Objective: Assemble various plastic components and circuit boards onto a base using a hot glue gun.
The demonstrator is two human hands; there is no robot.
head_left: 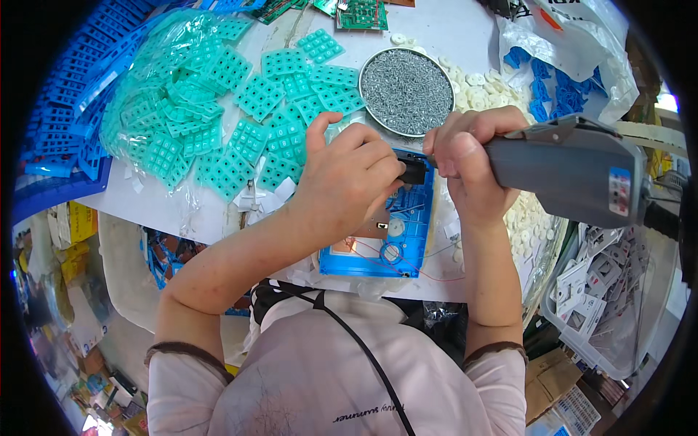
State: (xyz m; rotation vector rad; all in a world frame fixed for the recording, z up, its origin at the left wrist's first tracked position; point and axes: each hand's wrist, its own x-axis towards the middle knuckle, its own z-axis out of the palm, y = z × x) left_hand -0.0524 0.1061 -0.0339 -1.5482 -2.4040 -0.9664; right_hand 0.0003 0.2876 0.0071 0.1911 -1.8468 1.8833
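A blue plastic housing [416,240] lies in front of me, with a brown circuit board [372,227], thin red wires and round openings inside it. At its far end is a black rectangular part [413,171]. My left hand [345,178] reaches over the housing, with curled fingertips against the black part's left side and the little finger raised. My right hand [472,149] is wrapped round the front end of a grey power screwdriver [567,160], held nearly level above the housing's right edge. The screwdriver's tip is hidden by my fingers.
Turquoise rubber keypads [273,142] are heaped at left, partly under clear plastic. Beyond the housing stands a round dish [366,80] of small screws. White round pieces [523,218] lie at right; blue plastic parts [80,94] fill the far left. A cable trails from the screwdriver's rear.
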